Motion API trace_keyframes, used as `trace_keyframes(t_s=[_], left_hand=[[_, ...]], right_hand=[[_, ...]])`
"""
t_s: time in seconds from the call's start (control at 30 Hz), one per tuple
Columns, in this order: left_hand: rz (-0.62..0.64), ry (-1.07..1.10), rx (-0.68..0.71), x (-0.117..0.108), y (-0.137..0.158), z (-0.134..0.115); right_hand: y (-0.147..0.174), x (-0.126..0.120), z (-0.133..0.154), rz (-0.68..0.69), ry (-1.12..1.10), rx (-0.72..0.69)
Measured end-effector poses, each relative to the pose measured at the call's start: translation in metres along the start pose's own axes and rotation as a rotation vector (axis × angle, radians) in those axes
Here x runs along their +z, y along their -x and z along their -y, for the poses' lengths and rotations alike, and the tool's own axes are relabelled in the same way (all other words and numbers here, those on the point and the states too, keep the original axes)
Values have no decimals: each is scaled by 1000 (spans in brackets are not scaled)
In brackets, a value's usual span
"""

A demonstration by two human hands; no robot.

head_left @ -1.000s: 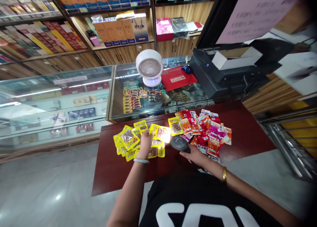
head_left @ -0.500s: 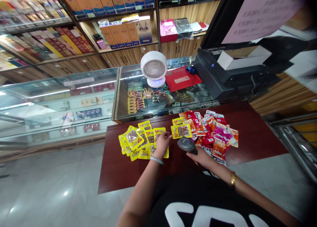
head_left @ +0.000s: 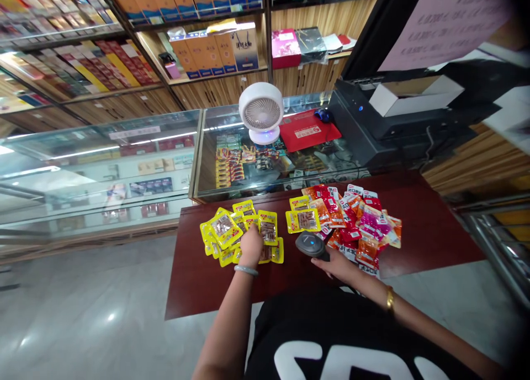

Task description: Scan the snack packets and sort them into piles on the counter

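Note:
My left hand (head_left: 251,246) reaches over a spread of yellow snack packets (head_left: 224,229) on the left of the dark red counter. Its fingertips touch a packet in the middle of the spread; the back of the hand mostly hides the fingers, so their grip cannot be told. A yellow packet with a clear window (head_left: 268,228) lies just right of it. My right hand (head_left: 337,265) is closed around the handle of a dark grey barcode scanner (head_left: 311,244). Close beyond the scanner head lies another yellow packet (head_left: 303,221), beside a pile of red, orange and pink packets (head_left: 351,217).
A glass display case (head_left: 232,191) borders the counter's far side, carrying a white fan (head_left: 261,112) and a red mat (head_left: 304,140) with a mouse. Dark machinery with a white open box (head_left: 414,95) stands at the right. Shelves of boxes line the back.
My left hand has moved left, from beside the yellow packet near the scanner to the left-hand spread. My right hand and the scanner stay almost in place. The view has shifted slightly.

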State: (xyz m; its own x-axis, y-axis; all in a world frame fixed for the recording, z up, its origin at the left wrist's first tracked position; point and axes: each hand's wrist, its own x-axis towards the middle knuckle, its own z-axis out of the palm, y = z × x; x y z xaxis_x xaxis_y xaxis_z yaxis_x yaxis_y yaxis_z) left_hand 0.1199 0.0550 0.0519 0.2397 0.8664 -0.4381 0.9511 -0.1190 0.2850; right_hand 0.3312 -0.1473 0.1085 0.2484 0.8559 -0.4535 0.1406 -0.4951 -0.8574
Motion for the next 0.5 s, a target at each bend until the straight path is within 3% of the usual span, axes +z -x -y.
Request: trace_keyframes(t_s=[0.1, 0.23, 0.37, 0.5], left_hand=[[9, 285, -1, 2, -4, 8], [21, 615, 23, 22, 2, 7], [93, 840, 52, 45, 10, -11], [139, 991, 91, 53, 18, -38]], right_hand=[[1, -1, -2, 11, -27, -31], [3, -1, 0, 42, -106, -73], [3, 1, 3, 93, -113, -59], [1, 0, 1, 70, -72, -54]])
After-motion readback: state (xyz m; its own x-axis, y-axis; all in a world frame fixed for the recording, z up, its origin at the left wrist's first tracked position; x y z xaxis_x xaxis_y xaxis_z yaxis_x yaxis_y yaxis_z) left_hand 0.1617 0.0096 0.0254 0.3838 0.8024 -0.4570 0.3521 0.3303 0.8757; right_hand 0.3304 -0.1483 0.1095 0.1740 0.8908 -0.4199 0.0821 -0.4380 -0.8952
